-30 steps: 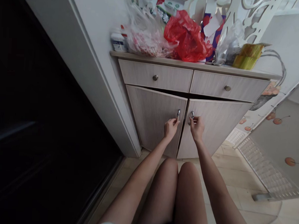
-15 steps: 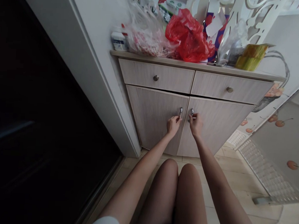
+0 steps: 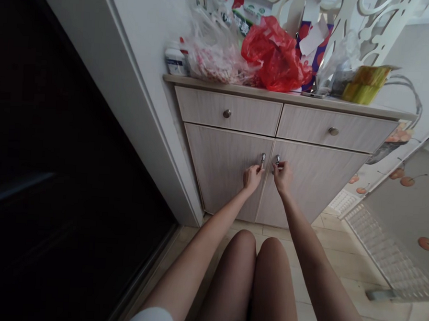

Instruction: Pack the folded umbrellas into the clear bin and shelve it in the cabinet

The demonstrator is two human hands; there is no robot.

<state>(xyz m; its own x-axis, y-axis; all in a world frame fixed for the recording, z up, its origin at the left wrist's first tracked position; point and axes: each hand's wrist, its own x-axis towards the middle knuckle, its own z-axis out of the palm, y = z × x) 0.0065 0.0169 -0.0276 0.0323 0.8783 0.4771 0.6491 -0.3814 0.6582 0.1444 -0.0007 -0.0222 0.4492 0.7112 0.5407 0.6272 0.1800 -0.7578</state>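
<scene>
A pale wood-grain cabinet has two lower doors, the left door (image 3: pixel 221 165) and the right door (image 3: pixel 314 180), both lying flush under the drawers. My left hand (image 3: pixel 252 178) is closed in a pinch on the lower end of the left door's metal handle (image 3: pixel 263 158). On the other side of the seam, my right hand (image 3: pixel 282 176) pinches the right door's handle (image 3: pixel 277 158). Fingers cover the lower part of each handle.
Above the doors are two drawers with round knobs (image 3: pixel 227 113). The cabinet top holds a red plastic bag (image 3: pixel 274 53), a clear bag (image 3: pixel 216 60), a white jar (image 3: pixel 175 61) and a yellow packet (image 3: pixel 365 84). A dark doorway (image 3: pixel 55 171) lies left, a cherry-patterned panel (image 3: pixel 405 218) right.
The thin dark gap along the top of the doors has closed, so both doors now sit flush. Both hands have kept their grip. The view has shifted slightly.
</scene>
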